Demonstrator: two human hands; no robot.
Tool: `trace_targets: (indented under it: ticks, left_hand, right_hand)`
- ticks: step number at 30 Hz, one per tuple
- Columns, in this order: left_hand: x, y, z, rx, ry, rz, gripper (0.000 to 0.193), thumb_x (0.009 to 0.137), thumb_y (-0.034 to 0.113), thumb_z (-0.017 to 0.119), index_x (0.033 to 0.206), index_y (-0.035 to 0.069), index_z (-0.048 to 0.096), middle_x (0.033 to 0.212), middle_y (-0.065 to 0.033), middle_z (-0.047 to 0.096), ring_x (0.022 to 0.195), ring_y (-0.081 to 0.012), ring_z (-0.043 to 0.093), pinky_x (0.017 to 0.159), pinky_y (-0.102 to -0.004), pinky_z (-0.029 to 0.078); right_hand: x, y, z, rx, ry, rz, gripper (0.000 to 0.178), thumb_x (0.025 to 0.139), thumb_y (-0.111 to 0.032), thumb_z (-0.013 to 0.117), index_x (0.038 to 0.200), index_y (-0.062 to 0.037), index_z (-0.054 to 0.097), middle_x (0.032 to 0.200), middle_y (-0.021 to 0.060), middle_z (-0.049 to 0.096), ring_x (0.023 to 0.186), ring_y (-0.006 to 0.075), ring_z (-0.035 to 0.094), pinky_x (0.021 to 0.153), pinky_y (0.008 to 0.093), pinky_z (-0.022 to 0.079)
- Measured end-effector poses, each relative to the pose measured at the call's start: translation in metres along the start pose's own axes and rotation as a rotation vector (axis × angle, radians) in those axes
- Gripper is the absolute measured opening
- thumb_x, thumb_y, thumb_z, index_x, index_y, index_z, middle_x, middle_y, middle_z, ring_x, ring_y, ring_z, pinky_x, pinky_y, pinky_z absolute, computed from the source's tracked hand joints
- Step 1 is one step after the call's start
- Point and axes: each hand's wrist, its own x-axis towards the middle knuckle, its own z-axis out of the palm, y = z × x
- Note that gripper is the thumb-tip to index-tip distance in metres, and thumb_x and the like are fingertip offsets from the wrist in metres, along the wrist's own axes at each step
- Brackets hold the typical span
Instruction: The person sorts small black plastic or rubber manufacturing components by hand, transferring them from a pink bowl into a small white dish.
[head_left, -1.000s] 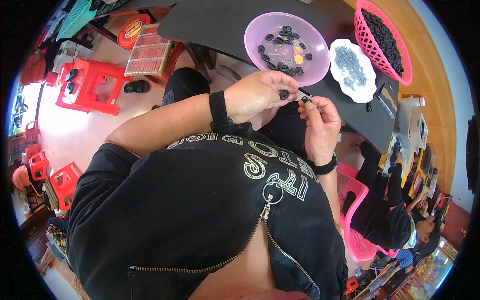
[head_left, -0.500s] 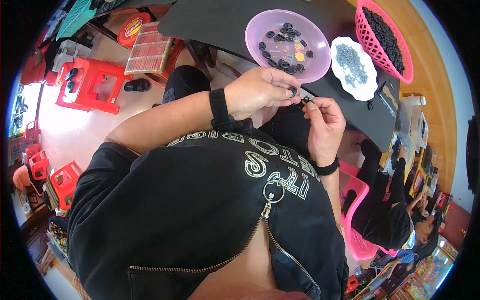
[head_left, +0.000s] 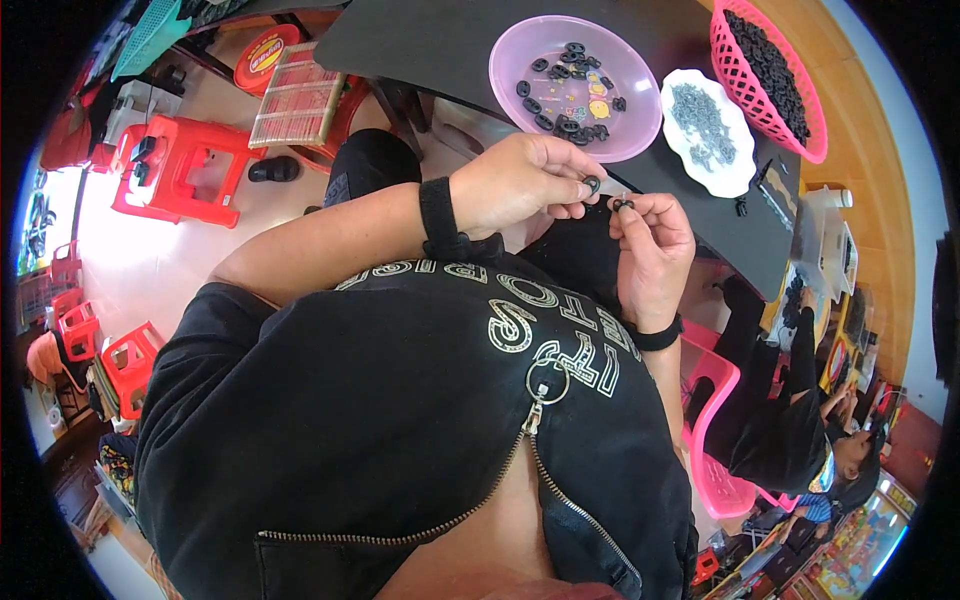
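My left hand [head_left: 530, 180] pinches a small black ring-like part [head_left: 592, 184] between thumb and fingertips. Close beside it, my right hand [head_left: 652, 250] grips another small black part [head_left: 624, 204], with a tiny pale tip sticking up from it. A narrow gap separates the two parts. Just beyond the hands sits a translucent pink bowl [head_left: 640, 120] with several black oval parts [head_left: 570, 125] lying in it. To its right, a white scalloped dish [head_left: 735, 180] holds a heap of small clear pieces [head_left: 705, 125].
A pink perforated basket [head_left: 812, 120] full of black parts stands at the far right of the dark table [head_left: 430, 40]. Small black bits and a thin tool [head_left: 775, 190] lie by the table's right edge. Red stools [head_left: 190, 165] stand left; another person [head_left: 790, 430] sits right beyond a pink chair [head_left: 715, 470].
Both hands have shifted slightly to the right and the parts have turned a little in the fingers. A pale tip now shows above the right hand's part.
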Motion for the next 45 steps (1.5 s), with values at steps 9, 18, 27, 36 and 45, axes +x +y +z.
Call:
trace_targets:
  ticks: [9, 18, 27, 36, 45]
  left_hand:
    - [0.006, -0.011, -0.005, -0.299, -0.026, -0.036, 0.024, 0.089, 0.007, 0.053, 0.111, -0.001, 0.056, 0.092, -0.005, 0.061, 0.081, -0.0095, 0.059, 0.077, -0.0211, 0.05]
    - [0.007, -0.012, -0.007, -0.261, -0.017, -0.029, 0.023, 0.087, 0.007, 0.055, 0.108, -0.002, 0.057, 0.093, -0.0062, 0.061, 0.081, -0.0096, 0.06, 0.076, -0.0202, 0.05]
    - [0.004, -0.009, -0.003, -0.042, 0.022, 0.061, 0.023, 0.086, 0.007, 0.058, 0.107, -0.001, 0.059, 0.091, -0.0064, 0.063, 0.079, -0.0086, 0.059, 0.074, -0.0201, 0.05]
    - [0.001, -0.006, 0.001, 0.084, 0.04, 0.055, 0.026, 0.085, 0.003, 0.056, 0.11, -0.002, 0.058, 0.087, -0.0063, 0.064, 0.074, -0.0064, 0.058, 0.059, -0.0162, 0.045]
    - [0.002, -0.007, 0.003, 0.04, 0.081, 0.046, 0.015, 0.085, 0.008, 0.059, 0.098, 0.001, 0.06, 0.076, -0.0003, 0.059, 0.067, -0.0048, 0.054, 0.056, -0.0159, 0.043]
  right_hand:
    - [-0.001, -0.001, 0.006, 0.008, 0.0, 0.076, 0.012, 0.082, 0.003, 0.059, 0.093, -0.0006, 0.057, 0.077, 0.0013, 0.059, 0.067, 0.0063, 0.054, 0.061, 0.0189, 0.044]
    - [-0.001, 0.004, 0.007, -0.026, -0.067, 0.09, 0.013, 0.082, 0.002, 0.059, 0.095, -0.0007, 0.059, 0.077, 0.001, 0.059, 0.067, 0.006, 0.054, 0.061, 0.0187, 0.044]
    - [0.0, 0.004, 0.008, -0.102, -0.054, 0.114, 0.013, 0.081, 0.003, 0.058, 0.093, -0.0006, 0.059, 0.074, 0.0007, 0.06, 0.064, 0.0058, 0.054, 0.06, 0.0187, 0.044]
    - [0.0, 0.006, 0.011, -0.11, -0.031, 0.125, 0.015, 0.081, 0.001, 0.061, 0.096, -0.0004, 0.058, 0.076, 0.0009, 0.06, 0.066, 0.0057, 0.055, 0.061, 0.019, 0.046]
    - [-0.003, 0.001, 0.015, -0.164, -0.137, 0.007, 0.029, 0.081, 0.009, 0.058, 0.108, 0.0001, 0.055, 0.083, 0.0011, 0.061, 0.074, 0.0051, 0.056, 0.067, 0.0173, 0.045]
